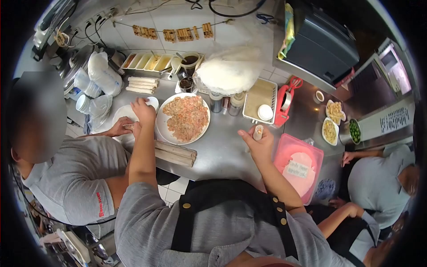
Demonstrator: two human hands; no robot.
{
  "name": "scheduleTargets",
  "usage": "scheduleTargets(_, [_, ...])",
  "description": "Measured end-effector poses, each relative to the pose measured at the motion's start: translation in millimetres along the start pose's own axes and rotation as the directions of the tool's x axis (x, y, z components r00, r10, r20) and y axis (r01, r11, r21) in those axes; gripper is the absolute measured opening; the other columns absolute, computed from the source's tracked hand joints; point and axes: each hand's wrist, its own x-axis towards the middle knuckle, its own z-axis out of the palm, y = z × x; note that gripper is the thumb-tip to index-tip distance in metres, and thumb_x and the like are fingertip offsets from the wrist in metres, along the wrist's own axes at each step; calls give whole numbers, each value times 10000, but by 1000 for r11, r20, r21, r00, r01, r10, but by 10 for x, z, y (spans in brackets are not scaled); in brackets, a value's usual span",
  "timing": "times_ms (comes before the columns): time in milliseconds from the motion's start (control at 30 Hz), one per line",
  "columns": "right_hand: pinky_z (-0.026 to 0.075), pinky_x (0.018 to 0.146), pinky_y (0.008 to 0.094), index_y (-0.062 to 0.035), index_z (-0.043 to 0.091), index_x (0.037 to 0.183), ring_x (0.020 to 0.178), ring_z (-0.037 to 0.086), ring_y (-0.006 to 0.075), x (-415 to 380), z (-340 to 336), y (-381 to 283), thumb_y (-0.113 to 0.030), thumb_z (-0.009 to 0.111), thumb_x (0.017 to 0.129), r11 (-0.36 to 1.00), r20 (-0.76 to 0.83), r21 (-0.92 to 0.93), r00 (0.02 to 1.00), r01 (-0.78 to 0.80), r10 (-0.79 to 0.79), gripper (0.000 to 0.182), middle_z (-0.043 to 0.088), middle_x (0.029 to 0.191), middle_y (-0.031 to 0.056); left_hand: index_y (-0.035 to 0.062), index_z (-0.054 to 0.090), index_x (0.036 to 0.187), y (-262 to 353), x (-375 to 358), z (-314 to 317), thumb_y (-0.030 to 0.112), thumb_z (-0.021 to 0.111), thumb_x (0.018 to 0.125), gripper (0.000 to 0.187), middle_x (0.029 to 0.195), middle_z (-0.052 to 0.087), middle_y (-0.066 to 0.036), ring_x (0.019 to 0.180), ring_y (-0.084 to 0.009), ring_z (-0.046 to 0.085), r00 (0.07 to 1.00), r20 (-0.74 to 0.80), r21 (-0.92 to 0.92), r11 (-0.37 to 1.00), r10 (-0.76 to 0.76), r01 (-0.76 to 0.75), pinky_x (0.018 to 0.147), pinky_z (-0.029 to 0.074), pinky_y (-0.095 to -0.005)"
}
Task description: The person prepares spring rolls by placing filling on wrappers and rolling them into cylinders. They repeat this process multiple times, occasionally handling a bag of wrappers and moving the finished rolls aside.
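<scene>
My left hand (143, 111) reaches across to the left, its bent fingers slightly apart over white wrapper sheets (118, 113) and beside a small white dish (152, 103). A co-worker's hand (121, 127) is just below it, on the same sheets. In my right hand (260, 144), fingers wrap around a short uncooked roll (258, 132), with orange filling showing at its end. Between my hands sits a large white plate (160, 129) spread with pinkish-orange minced filling (184, 118). Long pale rolls (175, 153) lie near the counter's front edge.
Rolled wrappers (142, 84) and a sauce tray (147, 69) stand behind. A plastic bag (229, 71), a white basket (260, 95), a red-handled tool (283, 104) and a pink lidded container (296, 169) line the counter. Co-workers stand at both sides.
</scene>
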Motion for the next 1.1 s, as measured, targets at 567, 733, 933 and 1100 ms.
scheduleTargets(567, [499,627,254,-69,523,795,706,492,46,-170,98,-303,-8,837,817,978,128,209,992,-14,-14,321,533,733,-40,133,607,1129,2674,-1392,-2428,129,854,762,442,1623,374,-171,1543,-397,277,541,-83,-832,241,837,-500,1199,285,-557])
scheduleTargets(733, [519,662,268,-61,523,810,744,516,58,-234,127,-368,17,819,811,965,82,256,996,-55,35,306,547,757,-33,140,688,985,2829,-1426,-2623,248,906,723,358,1626,373,-163,1559,-468,197,388,-74,-658,247,919,-711,1217,216,-628])
scheduleTargets(933, [460,654,244,-68,608,914,757,543,41,-291,-58,-523,-53,804,837,996,219,18,971,92,-94,211,621,798,-25,129,756,890,2845,-1369,-2669,282,856,741,235,1582,487,-29,1563,-412,241,239,-76,-523,165,968,-836,1202,209,-693])
scheduleTargets(1100, [489,689,275,-42,624,941,790,584,66,-274,-66,-581,-48,796,829,996,214,47,973,80,-89,205,648,840,9,126,769,843,2835,-1325,-2606,254,844,720,193,1496,581,-21,1540,-384,301,169,-221,-473,46,961,-880,1180,275,-671])
